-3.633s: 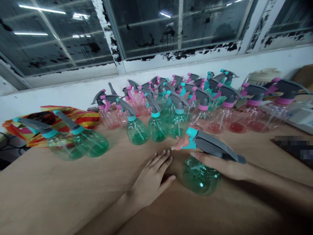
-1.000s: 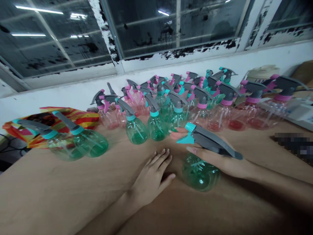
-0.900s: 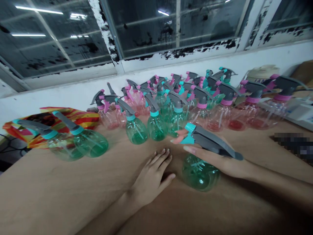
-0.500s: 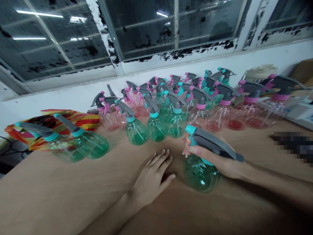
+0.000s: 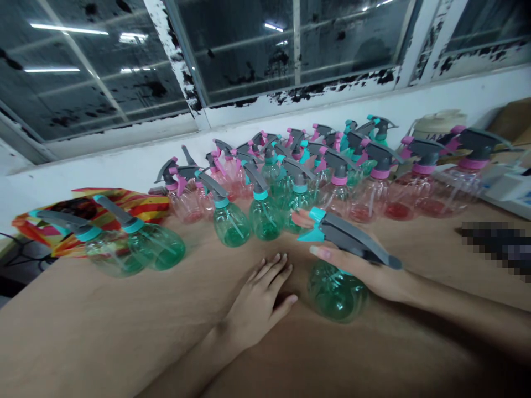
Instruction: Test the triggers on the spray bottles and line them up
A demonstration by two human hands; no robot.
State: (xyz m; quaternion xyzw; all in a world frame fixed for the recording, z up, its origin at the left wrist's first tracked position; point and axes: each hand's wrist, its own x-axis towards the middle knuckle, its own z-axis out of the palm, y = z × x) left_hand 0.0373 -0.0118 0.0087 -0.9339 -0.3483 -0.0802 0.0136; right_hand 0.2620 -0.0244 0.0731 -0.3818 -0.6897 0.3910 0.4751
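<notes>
My right hand [image 5: 365, 271] is around the neck of a clear spray bottle [image 5: 338, 296] with green liquid, a turquoise collar and nozzle, and a grey head. The thumb lies along the near side; the fingertips stretch out past the turquoise trigger, no longer curled on it. The bottle stands on the table with its nozzle toward the left. My left hand [image 5: 261, 301] rests flat on the table to the left of this bottle, fingers slightly spread, holding nothing. Beyond it stands another green-liquid spray bottle [image 5: 265, 218].
Several more spray bottles, pink-collared ones [image 5: 365, 207] among them, crowd the back of the wooden table [image 5: 199, 309]. Two green ones [image 5: 160, 249] lean at the left by a striped plastic bag [image 5: 143, 204]. A pixelated dark object [image 5: 498, 240] lies at the right.
My right fingers have uncurled from the trigger and straightened out to the left. The bottle in that hand has shifted slightly left. My left hand has stayed put.
</notes>
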